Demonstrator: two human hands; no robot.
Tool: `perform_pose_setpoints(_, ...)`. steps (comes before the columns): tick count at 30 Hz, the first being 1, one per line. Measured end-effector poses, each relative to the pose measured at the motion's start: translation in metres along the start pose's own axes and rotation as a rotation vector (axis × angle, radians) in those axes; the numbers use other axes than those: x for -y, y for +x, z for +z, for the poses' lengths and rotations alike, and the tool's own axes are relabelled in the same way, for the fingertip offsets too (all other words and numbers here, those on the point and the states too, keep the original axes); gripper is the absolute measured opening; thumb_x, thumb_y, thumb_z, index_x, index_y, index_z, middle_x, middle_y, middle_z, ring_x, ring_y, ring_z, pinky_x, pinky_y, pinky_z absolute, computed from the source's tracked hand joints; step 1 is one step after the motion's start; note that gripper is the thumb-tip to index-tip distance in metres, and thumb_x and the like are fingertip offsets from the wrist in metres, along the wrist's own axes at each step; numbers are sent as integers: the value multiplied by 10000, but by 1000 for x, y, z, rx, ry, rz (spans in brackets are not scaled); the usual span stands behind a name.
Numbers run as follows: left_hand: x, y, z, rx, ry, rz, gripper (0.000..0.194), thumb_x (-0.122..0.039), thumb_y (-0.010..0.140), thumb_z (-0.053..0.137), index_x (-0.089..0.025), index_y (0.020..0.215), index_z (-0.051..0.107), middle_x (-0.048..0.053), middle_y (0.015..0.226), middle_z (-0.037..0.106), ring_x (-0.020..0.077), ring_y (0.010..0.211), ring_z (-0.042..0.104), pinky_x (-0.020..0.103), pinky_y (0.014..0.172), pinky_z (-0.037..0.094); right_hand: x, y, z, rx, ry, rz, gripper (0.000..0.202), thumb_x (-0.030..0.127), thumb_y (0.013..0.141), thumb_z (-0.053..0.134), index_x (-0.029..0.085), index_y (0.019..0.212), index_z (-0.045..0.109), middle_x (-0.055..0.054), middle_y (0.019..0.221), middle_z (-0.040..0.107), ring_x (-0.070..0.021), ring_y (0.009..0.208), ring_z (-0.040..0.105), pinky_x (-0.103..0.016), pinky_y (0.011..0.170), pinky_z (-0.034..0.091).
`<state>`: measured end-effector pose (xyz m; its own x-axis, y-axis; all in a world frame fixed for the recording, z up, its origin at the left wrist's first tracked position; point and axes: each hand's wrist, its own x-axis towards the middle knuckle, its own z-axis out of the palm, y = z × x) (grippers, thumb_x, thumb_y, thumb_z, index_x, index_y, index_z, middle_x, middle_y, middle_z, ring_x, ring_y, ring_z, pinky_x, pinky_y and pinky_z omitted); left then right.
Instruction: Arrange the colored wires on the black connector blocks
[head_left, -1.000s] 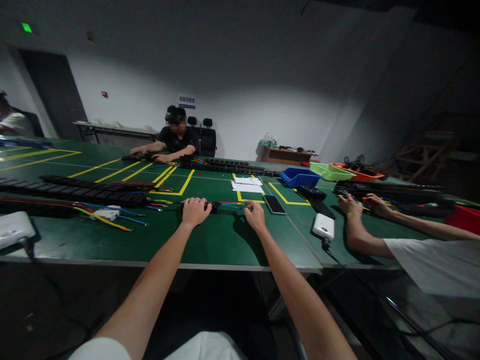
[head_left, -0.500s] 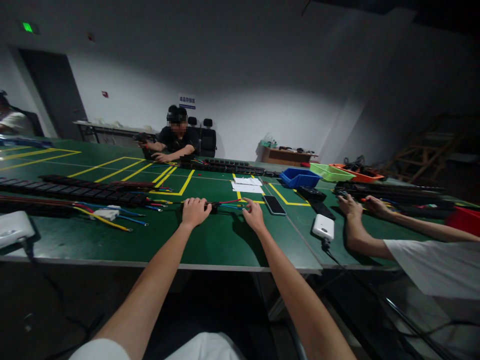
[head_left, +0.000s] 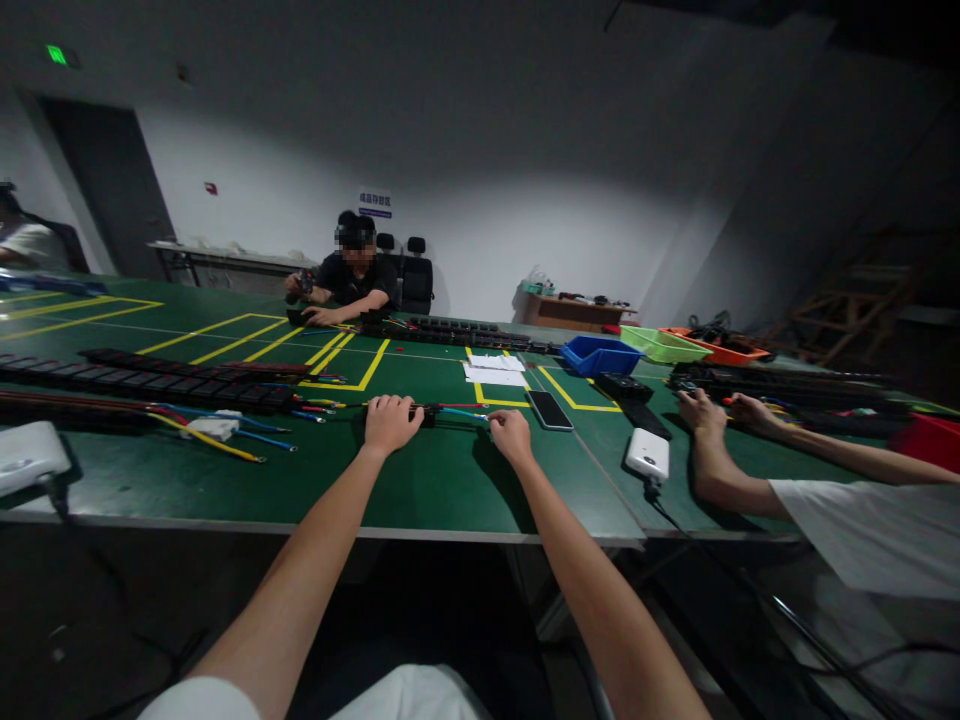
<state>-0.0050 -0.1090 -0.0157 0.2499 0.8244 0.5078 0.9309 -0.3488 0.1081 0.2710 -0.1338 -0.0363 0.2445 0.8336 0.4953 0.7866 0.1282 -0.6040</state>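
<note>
My left hand (head_left: 390,422) is wrapped over a black cable chain end (head_left: 426,412) lying on the green table (head_left: 420,495). Blue and red wires (head_left: 459,412) stick out of that end toward the right. My right hand (head_left: 510,435) pinches the tip of a blue wire between thumb and fingers. A phone (head_left: 550,410) and white papers (head_left: 495,370) lie just beyond my right hand. Left of my left hand are more black chains (head_left: 150,382) with yellow, blue and red wire ends (head_left: 225,437).
A blue bin (head_left: 600,355), a green bin (head_left: 664,346) and an orange bin (head_left: 724,346) stand back right. White devices are at left (head_left: 30,458) and right (head_left: 647,455). A co-worker's hands (head_left: 701,412) work at the right; another person (head_left: 352,275) sits opposite.
The fingers of my right hand have closed at the tip of a blue wire. My left hand stays where it was. The person opposite has raised a hand-held object slightly.
</note>
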Motion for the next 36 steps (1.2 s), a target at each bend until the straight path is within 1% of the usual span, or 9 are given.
perform_pose_setpoints(3, 0, 0, 0, 1, -2, -5, 353, -418, 986, 616, -170, 1235, 635, 107, 1281, 637, 253, 1148, 626, 505, 1004, 519, 0, -1, 1, 49, -43, 16, 227, 158, 818, 596, 201, 874, 811, -71, 869, 712, -204, 831, 639, -269, 782, 474)
perform_pose_setpoints(9, -2, 0, -5, 18, -3, 4, 355, -418, 985, 618, -167, 1236, 633, 105, 1269, 641, 247, 1126, 634, 493, 984, 531, 2, 1, -3, 48, -86, 35, 336, 143, 846, 538, 194, 1046, 803, -80, 955, 719, -205, 919, 649, -264, 823, 475)
perform_pose_setpoints(14, -2, 0, -6, 23, -13, 4, 355, -418, 985, 618, -167, 1235, 634, 106, 1271, 640, 250, 1133, 632, 499, 992, 526, -1, -1, -3, 98, -95, 17, 339, 86, 810, 535, 206, 932, 828, -73, 943, 732, -194, 878, 653, -248, 800, 469)
perform_pose_setpoints(19, 0, 1, -4, 23, -12, 6, 352, -409, 986, 619, -168, 1242, 630, 106, 1271, 638, 245, 1121, 636, 486, 973, 541, -2, 0, -2, 54, -91, 21, 405, 84, 833, 496, 219, 1054, 806, -84, 973, 697, -204, 862, 637, -274, 773, 474)
perform_pose_setpoints(24, 0, 1, -4, 29, -13, 13, 355, -407, 986, 620, -166, 1246, 626, 105, 1264, 639, 241, 1105, 641, 477, 957, 549, -4, -1, -1, 54, -67, 5, 341, 66, 810, 521, 211, 919, 809, -86, 890, 676, -213, 816, 618, -288, 739, 468)
perform_pose_setpoints(28, 0, 0, -3, 23, -6, 8, 356, -417, 986, 617, -167, 1239, 630, 105, 1266, 639, 245, 1117, 636, 487, 975, 536, -6, 0, 1, 9, -39, 17, 373, 85, 813, 508, 188, 1068, 761, -70, 872, 650, -211, 814, 601, -281, 733, 462)
perform_pose_setpoints(31, -1, -1, -1, 9, 6, -13, 349, -427, 988, 609, -172, 1224, 638, 105, 1272, 638, 252, 1146, 623, 503, 1007, 513, -6, 0, 3, -3, -12, 17, 391, 84, 823, 472, 174, 1094, 739, -65, 864, 633, -213, 822, 595, -287, 751, 467)
perform_pose_setpoints(34, -2, -1, -2, 5, 13, -18, 347, -433, 987, 608, -169, 1209, 644, 103, 1261, 644, 254, 1151, 620, 511, 1018, 502, -4, 1, 4, 10, 25, -17, 419, 64, 806, 459, 161, 1105, 736, -77, 893, 631, -221, 832, 593, -308, 779, 480)
perform_pose_setpoints(36, -2, -1, -2, 6, 17, -14, 347, -430, 987, 610, -168, 1212, 643, 103, 1259, 644, 252, 1145, 624, 508, 1012, 508, -1, 1, 3, 20, 58, -59, 489, 44, 782, 456, 165, 1176, 719, -79, 930, 635, -220, 858, 597, -314, 804, 493)
